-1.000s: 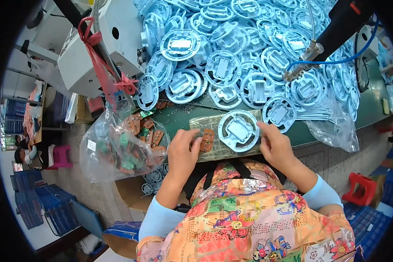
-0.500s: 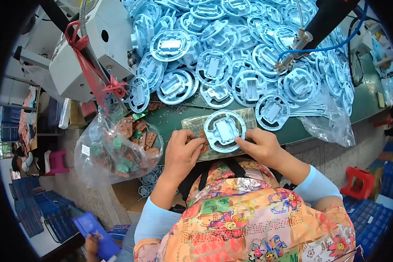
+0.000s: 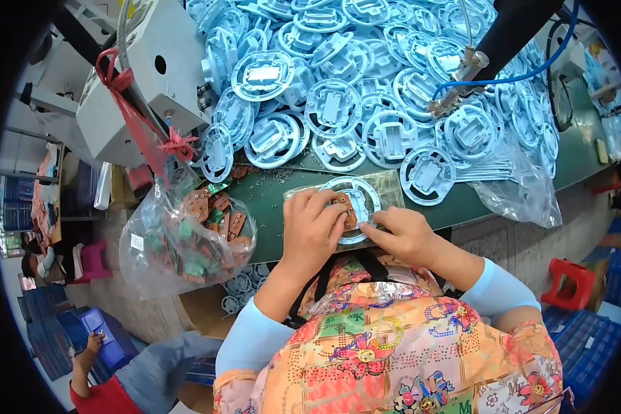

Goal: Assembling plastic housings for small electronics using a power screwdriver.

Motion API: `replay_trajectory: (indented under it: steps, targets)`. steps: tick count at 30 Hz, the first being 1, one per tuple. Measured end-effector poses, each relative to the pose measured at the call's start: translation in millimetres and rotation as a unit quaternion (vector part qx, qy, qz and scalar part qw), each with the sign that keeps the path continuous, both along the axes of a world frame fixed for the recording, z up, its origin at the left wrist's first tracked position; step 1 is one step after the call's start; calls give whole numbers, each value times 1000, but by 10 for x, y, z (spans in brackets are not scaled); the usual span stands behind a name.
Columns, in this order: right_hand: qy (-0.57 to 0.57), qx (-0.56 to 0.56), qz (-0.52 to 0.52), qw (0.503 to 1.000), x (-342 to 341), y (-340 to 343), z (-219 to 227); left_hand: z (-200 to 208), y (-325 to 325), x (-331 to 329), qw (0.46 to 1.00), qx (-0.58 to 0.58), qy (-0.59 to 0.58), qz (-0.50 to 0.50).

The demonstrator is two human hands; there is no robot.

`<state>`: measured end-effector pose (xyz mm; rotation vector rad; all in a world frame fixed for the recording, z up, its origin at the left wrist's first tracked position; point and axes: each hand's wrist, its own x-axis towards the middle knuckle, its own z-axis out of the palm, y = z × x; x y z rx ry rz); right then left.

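Observation:
A light blue round plastic frame [image 3: 375,196] lies on a taped mat [image 3: 391,186] at the table's front edge. My left hand [image 3: 310,224] is closed on a small orange-brown circuit board [image 3: 351,212] and holds it over the middle of that frame. The left fingers hide part of the board and the frame's left side. My right hand [image 3: 407,238] has its fingertips closed at the frame's lower right rim, the thumb reaching inward near the board.
Many similar blue frames [image 3: 331,107] are heaped at the back. A clear bag of circuit boards [image 3: 210,234] hangs at the left edge, below a grey machine [image 3: 145,76]. An arm-mounted metal tool [image 3: 462,83] hangs over the pile. Another person [image 3: 138,372] is at lower left.
My left hand has moved right, bringing the circuit board from beside the frame to over its middle. My right hand stays at the rim. The other person has come further into view.

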<state>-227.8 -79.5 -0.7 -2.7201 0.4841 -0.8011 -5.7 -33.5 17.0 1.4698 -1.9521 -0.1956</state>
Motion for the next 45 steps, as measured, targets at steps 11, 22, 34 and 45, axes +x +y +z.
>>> replay_trajectory:
  steps: [11,22,34,45]
  targets:
    - [-10,-9,0,1000,14,-15,7,56,-83,-22,998,18,-47,-23]
    - [-58,98,-83,990,15,-3,136,101,37,5,991,81,-99,-38]
    - [225,-88,-402,883,-1379,-594,-20,128,64,25,991,128,-25,-32]
    - [241,-110,-266,927,-1474,-709,221,204,11,16,991,120,-47,-45]
